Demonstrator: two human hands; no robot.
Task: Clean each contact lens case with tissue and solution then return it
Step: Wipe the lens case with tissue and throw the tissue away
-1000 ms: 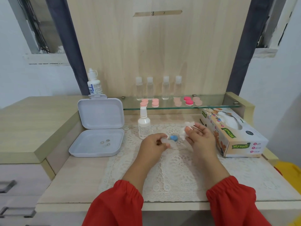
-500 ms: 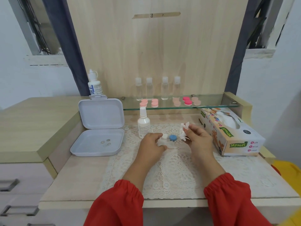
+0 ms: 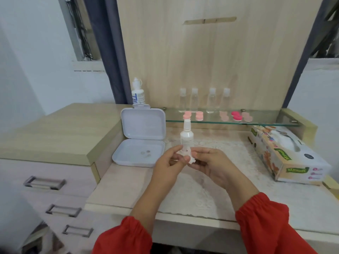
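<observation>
While both hands meet | left hand grip pinches tissue | right hand grip likewise

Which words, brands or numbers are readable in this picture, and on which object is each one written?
"Mysoft": green brand label on the end of the tissue box; it also appears on the long side, upside down and blurred.
"YE": end of a blue word on the white bottle behind the open case; the other letters are unclear.
Spray bottle label: too blurred to read.
</observation>
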